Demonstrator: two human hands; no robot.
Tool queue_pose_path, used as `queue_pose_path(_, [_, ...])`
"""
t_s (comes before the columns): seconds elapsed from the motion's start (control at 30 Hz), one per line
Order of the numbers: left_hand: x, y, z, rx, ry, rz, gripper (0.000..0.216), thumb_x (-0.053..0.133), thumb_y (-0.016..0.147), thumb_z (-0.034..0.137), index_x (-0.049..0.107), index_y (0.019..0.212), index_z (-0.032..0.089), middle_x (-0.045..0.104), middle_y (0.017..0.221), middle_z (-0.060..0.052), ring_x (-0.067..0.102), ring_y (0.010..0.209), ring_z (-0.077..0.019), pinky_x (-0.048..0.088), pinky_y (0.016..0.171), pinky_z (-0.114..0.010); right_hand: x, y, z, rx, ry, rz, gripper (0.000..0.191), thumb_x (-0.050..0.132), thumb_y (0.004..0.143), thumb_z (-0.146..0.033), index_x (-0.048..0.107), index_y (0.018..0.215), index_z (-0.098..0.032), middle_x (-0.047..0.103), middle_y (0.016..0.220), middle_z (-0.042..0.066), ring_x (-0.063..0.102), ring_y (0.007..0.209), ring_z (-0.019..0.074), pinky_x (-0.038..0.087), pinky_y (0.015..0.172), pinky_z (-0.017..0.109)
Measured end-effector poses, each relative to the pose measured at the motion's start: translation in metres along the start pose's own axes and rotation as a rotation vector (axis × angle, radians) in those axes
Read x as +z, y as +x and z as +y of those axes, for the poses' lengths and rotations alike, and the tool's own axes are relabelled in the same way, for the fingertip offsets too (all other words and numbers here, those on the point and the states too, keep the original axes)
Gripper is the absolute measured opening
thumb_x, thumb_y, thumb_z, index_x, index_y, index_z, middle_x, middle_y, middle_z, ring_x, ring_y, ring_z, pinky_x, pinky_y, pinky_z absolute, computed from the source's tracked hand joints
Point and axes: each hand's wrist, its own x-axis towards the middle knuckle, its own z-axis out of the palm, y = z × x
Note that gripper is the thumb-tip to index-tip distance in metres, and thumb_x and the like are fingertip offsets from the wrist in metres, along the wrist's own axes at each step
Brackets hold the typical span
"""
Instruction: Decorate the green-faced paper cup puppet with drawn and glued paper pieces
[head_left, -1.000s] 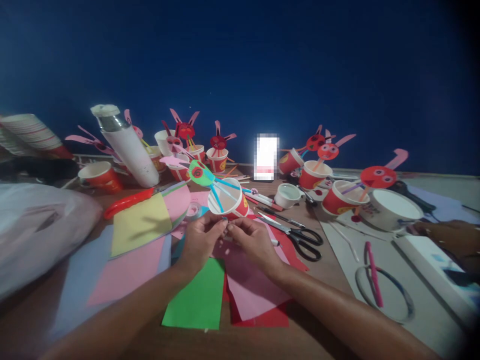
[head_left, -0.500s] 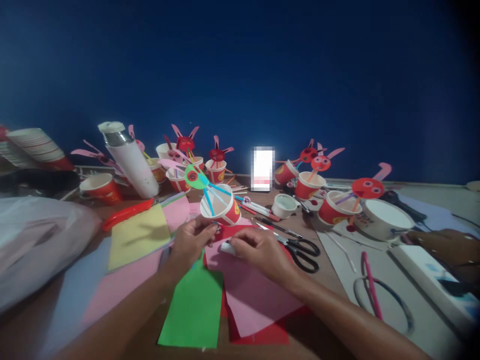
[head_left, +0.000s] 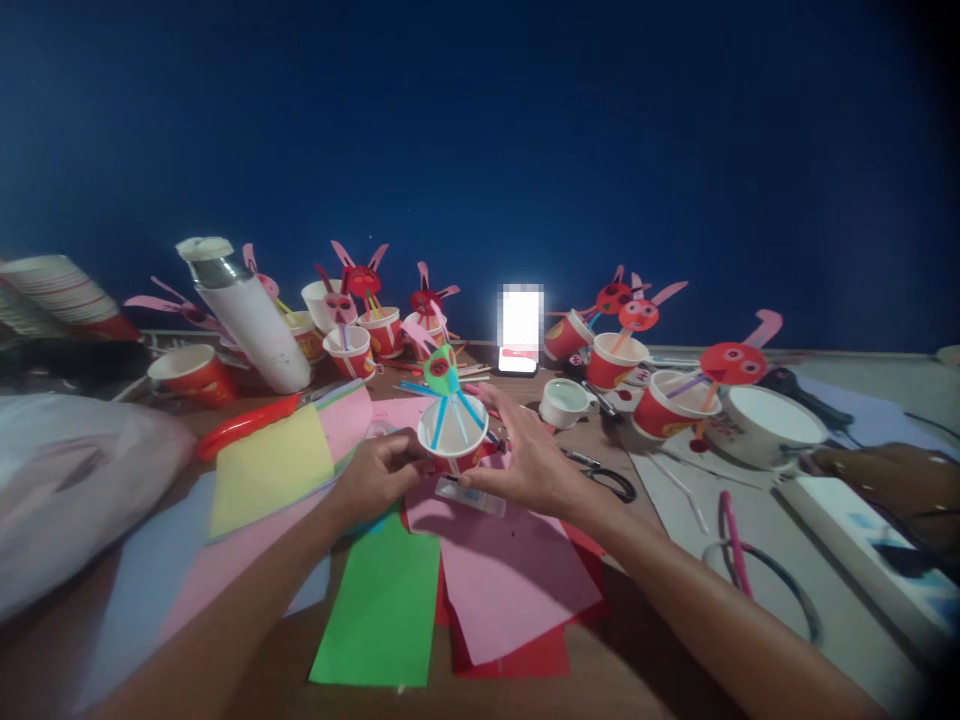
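A red paper cup [head_left: 457, 462] with a green paper rabbit head [head_left: 441, 372] on blue straws stands in front of me. Around its right side curves my right hand [head_left: 529, 455], fingers behind the rim and thumb low at the front. My left hand [head_left: 382, 475] is closed at the cup's lower left, fingertips pinched close to its wall; anything between them is too small to make out. Just below the cup a white flat tube-like piece [head_left: 480, 497] lies on pink paper [head_left: 517, 590]. Green paper [head_left: 382, 610] lies to the left of it.
Black-handled scissors [head_left: 611, 483] lie partly hidden behind my right hand. Several similar rabbit cups, a white flask [head_left: 251, 325] and a lit phone [head_left: 519, 325] line the back. A small white cup [head_left: 566, 403] stands right of centre. A red cutter [head_left: 247, 425] lies left, beside a plastic bag [head_left: 90, 480].
My right hand has left the white piece on the paper and moved up around the cup. The cup has come nearer, more upright, its rabbit head turned. My left hand stays low beside it.
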Motion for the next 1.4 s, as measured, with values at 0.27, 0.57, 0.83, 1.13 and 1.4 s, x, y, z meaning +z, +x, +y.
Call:
queue_pose_path(0.27, [0.002,0.001,-0.007,-0.002,-0.067,-0.054,0.014,0.059,0.073,0.025,0.069,0.075,0.016,0.066,0.072,-0.003,0.059,0.069,-0.0158,0.045,0.065,-0.024,0.006,0.002,-0.006,0.02,0.068,0.05,0.073,0.068,0.067,-0.028,0.032,0.131,-0.025,0.048,0.13,0.008,0.044,0.118,0.0277,0.034,0.096,0.043])
queue_pose_path(0.57, [0.0,-0.001,-0.003,-0.021,-0.087,-0.051,0.012,0.056,0.07,0.017,0.067,0.07,0.018,0.065,0.067,0.0,0.058,0.066,-0.0146,0.045,0.064,-0.023,0.011,0.0,0.0,0.049,0.096,0.074,0.075,0.069,0.064,-0.024,0.034,0.131,-0.025,0.045,0.132,0.008,0.041,0.121,0.0289,0.033,0.099,0.045])
queue_pose_path(0.83, [0.003,-0.002,-0.001,-0.08,-0.113,-0.04,0.017,0.058,0.072,0.026,0.069,0.081,0.017,0.069,0.078,-0.002,0.06,0.072,-0.0168,0.046,0.068,-0.024,0.012,0.0,0.001,0.072,0.107,0.088,0.076,0.069,0.064,-0.025,0.034,0.131,-0.024,0.047,0.13,0.008,0.044,0.118,0.0289,0.034,0.098,0.045])
queue_pose_path(1.13, [0.006,-0.004,0.008,-0.07,-0.045,0.044,0.015,0.056,0.071,0.024,0.069,0.074,0.017,0.067,0.068,0.0,0.058,0.063,-0.0147,0.045,0.06,-0.021,0.013,0.001,0.001,0.095,0.173,0.099,0.072,0.066,0.066,-0.024,0.033,0.13,-0.025,0.048,0.128,0.008,0.048,0.113,0.0267,0.037,0.096,0.043])
queue_pose_path(1.4, [0.007,-0.002,0.002,-0.122,-0.119,0.12,0.02,0.059,0.071,0.031,0.071,0.081,0.018,0.069,0.071,-0.002,0.059,0.062,-0.0156,0.047,0.058,-0.022,0.015,0.003,0.005,0.104,0.199,0.127,0.072,0.066,0.067,-0.023,0.032,0.13,-0.024,0.052,0.123,0.007,0.052,0.109,0.0247,0.039,0.094,0.039])
